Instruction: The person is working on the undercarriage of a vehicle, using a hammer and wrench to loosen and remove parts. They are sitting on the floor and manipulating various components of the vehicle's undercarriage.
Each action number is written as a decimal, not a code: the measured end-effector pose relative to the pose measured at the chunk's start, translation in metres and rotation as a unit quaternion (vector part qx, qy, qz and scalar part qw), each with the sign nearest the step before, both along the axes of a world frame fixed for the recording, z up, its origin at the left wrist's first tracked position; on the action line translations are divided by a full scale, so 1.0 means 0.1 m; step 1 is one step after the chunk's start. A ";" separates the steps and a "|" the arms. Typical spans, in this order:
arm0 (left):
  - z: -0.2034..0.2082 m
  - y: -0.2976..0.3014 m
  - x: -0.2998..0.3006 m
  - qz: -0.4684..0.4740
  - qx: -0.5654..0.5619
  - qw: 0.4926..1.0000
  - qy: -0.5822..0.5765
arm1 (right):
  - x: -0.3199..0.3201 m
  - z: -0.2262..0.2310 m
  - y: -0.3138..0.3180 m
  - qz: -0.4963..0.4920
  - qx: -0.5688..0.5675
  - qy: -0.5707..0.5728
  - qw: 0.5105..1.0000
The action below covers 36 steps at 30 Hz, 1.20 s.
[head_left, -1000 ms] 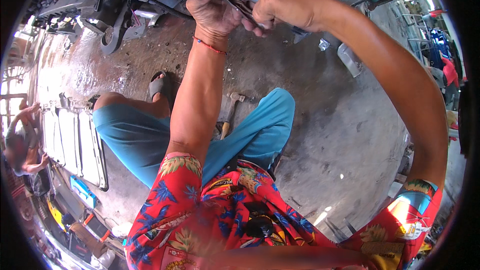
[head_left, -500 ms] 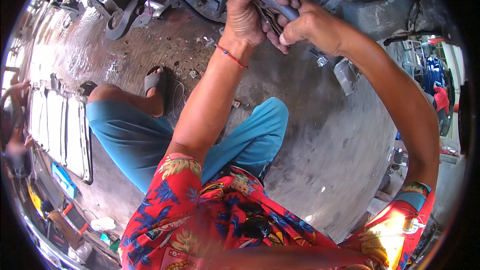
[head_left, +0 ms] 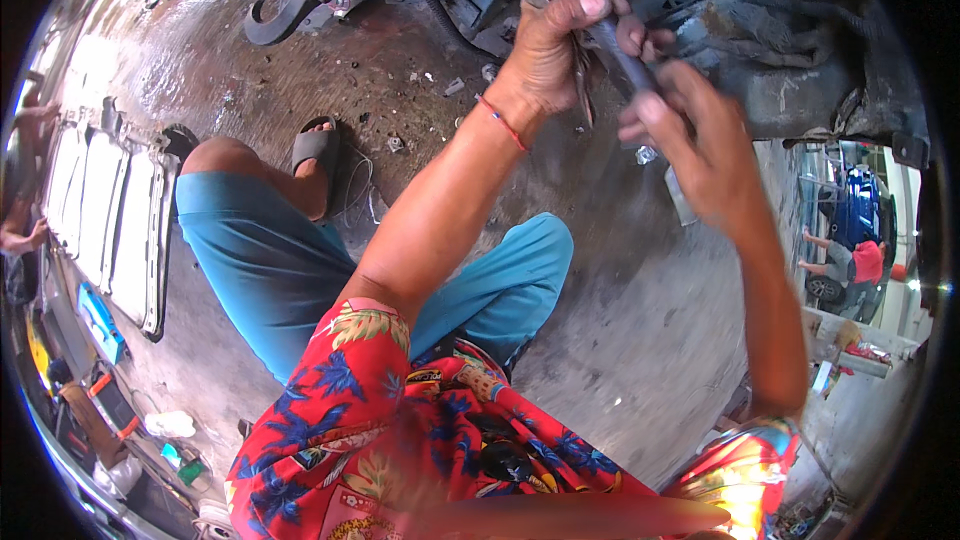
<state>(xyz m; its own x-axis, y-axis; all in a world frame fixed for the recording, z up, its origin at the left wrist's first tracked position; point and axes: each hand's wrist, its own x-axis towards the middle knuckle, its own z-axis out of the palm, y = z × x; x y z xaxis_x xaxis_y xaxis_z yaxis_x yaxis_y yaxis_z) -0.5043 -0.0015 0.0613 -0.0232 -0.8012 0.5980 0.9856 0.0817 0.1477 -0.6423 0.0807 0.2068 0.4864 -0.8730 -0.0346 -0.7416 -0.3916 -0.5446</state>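
Note:
A pair of locking pliers [head_left: 622,58], grey and worn with rivets near the jaws, slants across the top of the view. My left hand [head_left: 555,45] is closed around it, thumb lying over the handle and fingertips showing on the far side. The thinner lever points down below my palm. At the lower end of the handle is my right hand [head_left: 700,140], thumb and fingers bent and blurred by motion. Whether those fingertips touch the handle cannot be made out. What the jaws meet is beyond the top edge.
Dark vehicle parts hang ahead, with a corrugated black hose [head_left: 430,2] and a curved metal hook [head_left: 270,30]. Small debris litters the wet concrete floor [head_left: 420,130]. A pale panel [head_left: 115,230] lies left, near another person's arm. At right, a person in red [head_left: 866,262] is beside a blue car.
My right hand has drawn back from its wrap around the handle toward the handle's end. The pliers and my left hand have shifted right and slightly down in view.

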 end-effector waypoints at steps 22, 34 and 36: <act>0.07 0.02 -0.10 0.060 0.032 0.996 0.050 | -0.12 -0.62 0.21 -0.195 -0.100 -0.246 0.944; 0.03 -0.04 -0.13 0.017 0.024 0.998 0.059 | -0.29 -0.70 0.17 -0.154 0.119 -0.419 0.887; 0.04 -0.06 -0.14 0.011 0.022 0.997 0.068 | -0.26 -0.73 0.15 -0.149 -0.040 -0.316 0.936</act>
<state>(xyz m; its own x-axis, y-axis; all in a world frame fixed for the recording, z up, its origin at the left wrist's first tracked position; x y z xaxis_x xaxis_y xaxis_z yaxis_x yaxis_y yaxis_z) -0.5188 -0.0080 0.0649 0.0741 -0.8261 0.5586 0.9948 0.1004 0.0165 -0.6684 0.0958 0.1336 0.1215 -0.9607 0.2496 -0.3642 -0.2771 -0.8891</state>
